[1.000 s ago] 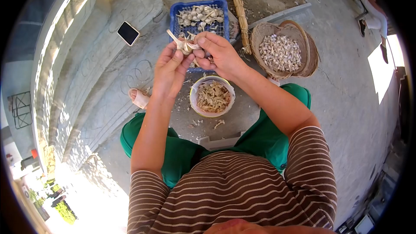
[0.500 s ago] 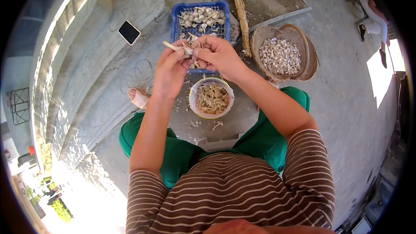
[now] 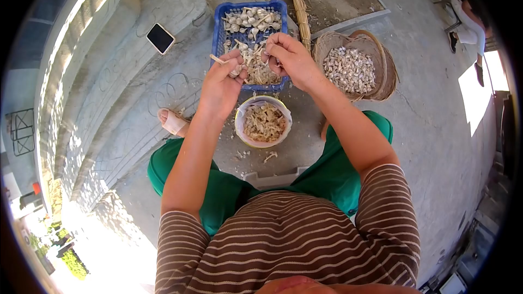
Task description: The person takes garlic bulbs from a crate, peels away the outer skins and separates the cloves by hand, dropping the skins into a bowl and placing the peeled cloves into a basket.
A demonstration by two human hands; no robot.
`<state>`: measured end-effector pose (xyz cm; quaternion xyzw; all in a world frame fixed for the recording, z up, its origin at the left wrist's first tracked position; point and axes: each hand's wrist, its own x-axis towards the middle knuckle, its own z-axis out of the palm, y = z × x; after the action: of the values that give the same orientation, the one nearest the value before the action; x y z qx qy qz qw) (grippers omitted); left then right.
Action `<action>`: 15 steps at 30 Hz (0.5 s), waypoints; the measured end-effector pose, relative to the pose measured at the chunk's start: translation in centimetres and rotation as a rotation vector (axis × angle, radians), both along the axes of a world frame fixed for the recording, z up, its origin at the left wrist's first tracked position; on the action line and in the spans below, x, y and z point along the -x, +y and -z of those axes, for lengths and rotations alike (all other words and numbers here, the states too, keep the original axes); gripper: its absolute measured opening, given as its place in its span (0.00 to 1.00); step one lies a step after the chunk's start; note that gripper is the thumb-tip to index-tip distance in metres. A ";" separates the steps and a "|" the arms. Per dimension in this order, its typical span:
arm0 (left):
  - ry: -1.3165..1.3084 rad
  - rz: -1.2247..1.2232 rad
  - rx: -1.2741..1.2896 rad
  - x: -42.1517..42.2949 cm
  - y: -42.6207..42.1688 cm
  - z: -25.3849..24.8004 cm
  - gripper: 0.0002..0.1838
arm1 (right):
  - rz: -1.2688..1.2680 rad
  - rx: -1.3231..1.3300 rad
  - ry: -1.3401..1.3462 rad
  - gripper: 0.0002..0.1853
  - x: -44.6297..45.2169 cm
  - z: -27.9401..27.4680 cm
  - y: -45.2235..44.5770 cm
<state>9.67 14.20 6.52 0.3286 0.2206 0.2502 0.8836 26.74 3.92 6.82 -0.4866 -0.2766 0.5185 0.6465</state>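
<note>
My left hand (image 3: 222, 79) is closed around a garlic bulb (image 3: 235, 71), whose dry stem sticks out to the upper left. To its right, my right hand (image 3: 289, 59) is pinched, fingertips together; what they hold, if anything, is too small to name. Both hands hover over the near half of a blue plastic basket (image 3: 218, 38). Whole garlic bulbs (image 3: 252, 20) fill its far part, and loose skins and stems (image 3: 264, 76) lie in the near part. Just below the hands stands a lined bucket (image 3: 240, 130) holding papery garlic scraps (image 3: 265, 122).
At the right, a wicker basket (image 3: 388, 76) holds separated garlic cloves (image 3: 348, 69). A straw broom (image 3: 299, 8) lies behind it. A phone (image 3: 160, 38) rests on the concrete at left. Skin bits (image 3: 270, 157) litter the floor. Another person (image 3: 469, 24) sits far right.
My hands have come apart: the right has moved right, away from the bulb, while the left keeps hold of it. The near part of the blue basket is now more visible.
</note>
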 end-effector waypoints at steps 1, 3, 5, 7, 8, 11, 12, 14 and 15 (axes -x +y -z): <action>-0.086 0.034 0.084 0.0 0.2 0.0 0.20 | -0.002 0.002 -0.003 0.05 -1.2 0.5 -0.4; -0.127 0.026 0.089 -0.2 0.1 -0.3 0.21 | 0.161 0.115 -0.567 0.07 -4.1 1.0 -1.6; -0.168 0.014 0.101 -0.6 -0.3 -0.7 0.23 | 0.296 0.246 -0.957 0.09 -6.9 1.3 -3.3; -0.022 -0.005 -0.043 -1.0 -0.7 -1.2 0.22 | 0.390 0.256 -1.312 0.09 -9.9 3.5 -5.1; -0.029 -0.008 -0.038 -1.1 -0.9 -1.5 0.22 | 0.490 0.256 -1.660 0.09 -10.7 4.1 -5.6; 0.024 -0.060 -0.129 -1.3 -1.4 -1.9 0.19 | 0.473 0.068 -1.700 0.11 -10.0 2.5 -5.5; 0.060 -0.066 -0.171 -1.2 -1.4 -1.8 0.19 | 0.472 0.067 -1.703 0.11 -8.9 1.6 -5.0; 0.098 -0.071 -0.214 -1.0 -1.4 -1.7 0.19 | 0.105 0.015 -0.516 0.11 -5.3 -0.3 -3.4; 0.135 -0.070 -0.293 -1.0 -1.5 -1.6 0.18 | 0.020 -0.035 -0.378 0.11 -3.6 -1.0 -2.8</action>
<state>10.67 12.71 8.10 0.4623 0.2520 0.2878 0.8000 30.29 1.14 7.82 -0.5669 -0.3972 0.4064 0.5964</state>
